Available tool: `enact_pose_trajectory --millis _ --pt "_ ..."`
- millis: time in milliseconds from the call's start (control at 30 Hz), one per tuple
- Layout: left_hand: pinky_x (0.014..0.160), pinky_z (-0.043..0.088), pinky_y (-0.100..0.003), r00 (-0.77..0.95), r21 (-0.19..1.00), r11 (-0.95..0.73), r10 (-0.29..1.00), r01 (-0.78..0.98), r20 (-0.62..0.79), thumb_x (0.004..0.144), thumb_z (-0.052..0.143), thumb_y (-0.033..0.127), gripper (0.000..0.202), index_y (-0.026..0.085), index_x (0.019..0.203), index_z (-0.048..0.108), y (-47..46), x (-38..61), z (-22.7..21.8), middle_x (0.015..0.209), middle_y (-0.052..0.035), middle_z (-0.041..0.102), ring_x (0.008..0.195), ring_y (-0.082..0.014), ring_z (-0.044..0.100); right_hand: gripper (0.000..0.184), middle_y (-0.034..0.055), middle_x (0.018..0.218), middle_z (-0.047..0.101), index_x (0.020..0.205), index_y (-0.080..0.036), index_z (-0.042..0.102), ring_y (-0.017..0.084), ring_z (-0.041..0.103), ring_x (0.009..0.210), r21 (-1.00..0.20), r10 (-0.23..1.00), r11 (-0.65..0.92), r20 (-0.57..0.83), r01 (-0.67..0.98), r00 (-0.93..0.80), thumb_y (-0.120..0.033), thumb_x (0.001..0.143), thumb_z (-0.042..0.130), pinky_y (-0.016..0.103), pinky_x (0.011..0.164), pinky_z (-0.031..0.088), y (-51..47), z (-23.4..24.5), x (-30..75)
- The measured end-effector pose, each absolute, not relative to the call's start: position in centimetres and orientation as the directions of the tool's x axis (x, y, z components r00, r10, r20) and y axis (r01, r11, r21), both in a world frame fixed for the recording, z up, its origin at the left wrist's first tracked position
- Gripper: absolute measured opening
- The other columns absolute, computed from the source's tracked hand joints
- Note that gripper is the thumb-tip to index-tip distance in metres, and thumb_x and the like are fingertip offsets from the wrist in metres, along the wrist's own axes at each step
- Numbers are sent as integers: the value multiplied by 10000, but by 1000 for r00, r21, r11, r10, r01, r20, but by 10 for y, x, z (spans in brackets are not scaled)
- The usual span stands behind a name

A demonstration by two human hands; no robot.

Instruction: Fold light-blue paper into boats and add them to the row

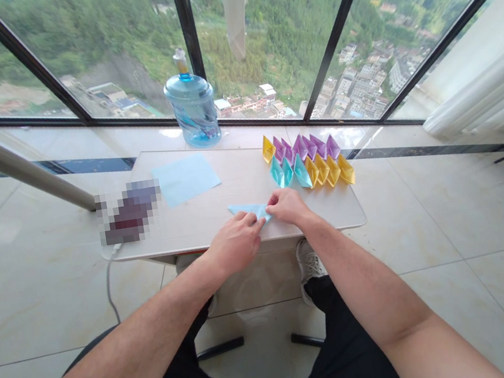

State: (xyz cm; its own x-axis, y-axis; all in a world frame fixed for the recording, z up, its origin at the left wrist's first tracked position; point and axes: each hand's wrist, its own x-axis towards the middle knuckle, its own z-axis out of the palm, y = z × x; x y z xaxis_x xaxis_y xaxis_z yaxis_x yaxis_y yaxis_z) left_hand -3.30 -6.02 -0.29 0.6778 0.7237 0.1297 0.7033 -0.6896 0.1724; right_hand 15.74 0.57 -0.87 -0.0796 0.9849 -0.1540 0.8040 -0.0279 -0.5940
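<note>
A partly folded light blue paper [244,209] lies near the front edge of a small beige table [214,188]. My left hand [236,242] presses on its near side with fingers curled. Pinched fingers of my right hand [286,204] grip the paper's right end. Both hands touch the same piece of paper.
Several folded paper boats in yellow, purple and cyan [309,161] stand in rows at the table's back right. A flat light blue sheet [187,178] lies at the back left beside a blurred dark object [131,212]. A blue water jug [192,106] stands by the window behind.
</note>
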Motion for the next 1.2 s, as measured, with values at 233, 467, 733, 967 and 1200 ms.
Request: enact_pose_trajectory --millis 233,467,733,967,1200 --pt "960 463 -433 679 162 -689 724 706 120 946 460 200 416 109 1323 608 -60 -33 -2 1085 -155 638 1014 -291 549 71 31 815 766 779 -183 744 154 688 768 -555 983 -20 -164 832 -86 -194 720 708 224 702 497 7 -7 157" --pt "959 460 -434 684 149 -692 722 707 103 948 450 194 430 87 1340 590 -59 -33 -2 1092 -158 636 1020 -293 551 72 37 816 767 785 -181 741 157 687 763 -550 981 -25 -176 835 -87 -202 727 705 230 689 487 7 -5 156" --pt "953 460 -421 686 134 -692 722 710 91 950 456 201 414 97 1325 599 -59 -32 0 1087 -147 649 1020 -287 565 69 44 816 771 784 -182 747 163 696 771 -540 980 -36 -185 841 -77 -214 730 717 227 679 486 8 -5 156" --pt "981 441 -431 701 64 -711 702 700 129 978 387 188 444 72 1361 577 -61 -32 -4 1438 -151 567 1115 -286 561 81 35 809 766 799 -183 752 154 688 767 -535 978 -39 -192 844 -76 -223 744 708 217 661 470 9 -6 154" --pt "989 440 -432 681 84 -692 721 717 129 976 390 182 436 84 1349 593 -62 -30 -4 1442 -118 586 1108 -284 559 178 26 888 753 902 -188 707 161 669 813 -524 993 -28 -113 851 -37 -292 757 705 248 728 466 -1 0 173"
